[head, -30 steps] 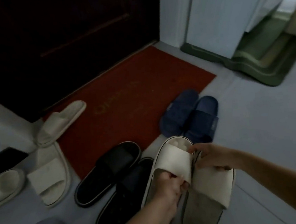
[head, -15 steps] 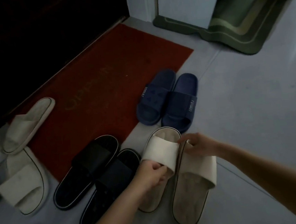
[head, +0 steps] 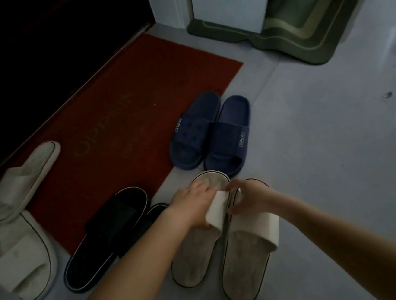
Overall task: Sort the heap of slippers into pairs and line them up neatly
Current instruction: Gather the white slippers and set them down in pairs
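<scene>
Head view. Left cream slipper and right cream slipper: side by side, touching, on floor off the near right corner of the red doormat. Left hand grips the left one's strap; right hand pinches the right one's inner rim. Navy pair beyond, at doormat's right edge; black pair just left

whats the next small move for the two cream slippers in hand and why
Probably slide the right cream slipper forward with the right hand: it sits nearer you than the left cream slipper, which the left hand holds by the strap.
</scene>
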A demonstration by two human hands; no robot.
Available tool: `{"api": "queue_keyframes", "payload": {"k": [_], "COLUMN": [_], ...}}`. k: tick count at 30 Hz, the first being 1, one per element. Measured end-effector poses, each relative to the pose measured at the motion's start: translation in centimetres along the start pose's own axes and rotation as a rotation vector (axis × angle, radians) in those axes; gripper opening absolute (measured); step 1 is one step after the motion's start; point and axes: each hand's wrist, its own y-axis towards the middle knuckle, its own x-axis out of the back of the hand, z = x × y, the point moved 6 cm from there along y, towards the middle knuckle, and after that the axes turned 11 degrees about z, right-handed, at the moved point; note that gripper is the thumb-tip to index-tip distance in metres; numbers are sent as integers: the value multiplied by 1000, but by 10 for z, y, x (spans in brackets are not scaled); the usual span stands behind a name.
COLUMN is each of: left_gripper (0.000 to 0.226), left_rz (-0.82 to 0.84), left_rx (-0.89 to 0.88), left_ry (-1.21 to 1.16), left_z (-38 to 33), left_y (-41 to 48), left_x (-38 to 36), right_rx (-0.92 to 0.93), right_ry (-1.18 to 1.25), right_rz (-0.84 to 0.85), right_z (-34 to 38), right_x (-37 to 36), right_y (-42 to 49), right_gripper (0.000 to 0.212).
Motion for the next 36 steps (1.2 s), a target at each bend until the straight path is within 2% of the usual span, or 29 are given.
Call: {"api": "queue_keyframes", "payload": {"k": [3, 7, 11, 15, 19, 23, 25, 27, 30, 33, 36], "left_gripper": [85, 86, 79, 79, 81, 77, 77, 79, 77, 76, 75], "left_rz": [-47, -98, -160, -188, -231, -220, -210, -229, -338, -463, -551], "left_rx": [-47, -104, -162, -183, -165, -157, -187, -218, -226, -138, 25], "left_ry": [-77, -182, -208, -179, -192, -234, -263, -323, -442, -482, -483], "left_z": [-8, -39, -89, -128, -139, -127, -120, -108, -74, -14, 63], "left_y": [1, 14, 48, 91, 122, 141, 142, 136, 114, 73, 13], "left_x": [12, 41, 85, 119, 137, 132, 127, 126, 127, 120, 102], "right_rx": [26, 43, -14, -101, -140, -145, -193, -208, -61, 113, 280], "right_ry": [70, 49, 59, 70, 23, 12, -50, -138, -115, -55, -65], "right_rz": [-9, -85, -186, -314, -366, -387, -435, -552, -655, -579, -472], "right_z": [-5, -32, -81, -123, -146, -147, -141, -126, -80, -20, 49], "right_x": [4, 49, 105, 151, 180, 178, 174, 175, 175, 162, 138], "right_y": [-3, -21, -41, -44, -31, -10, -8, -11, -10, 3, 19], "right_gripper": [59, 50, 38, 38, 40, 34, 34, 34, 32, 32, 30]}}
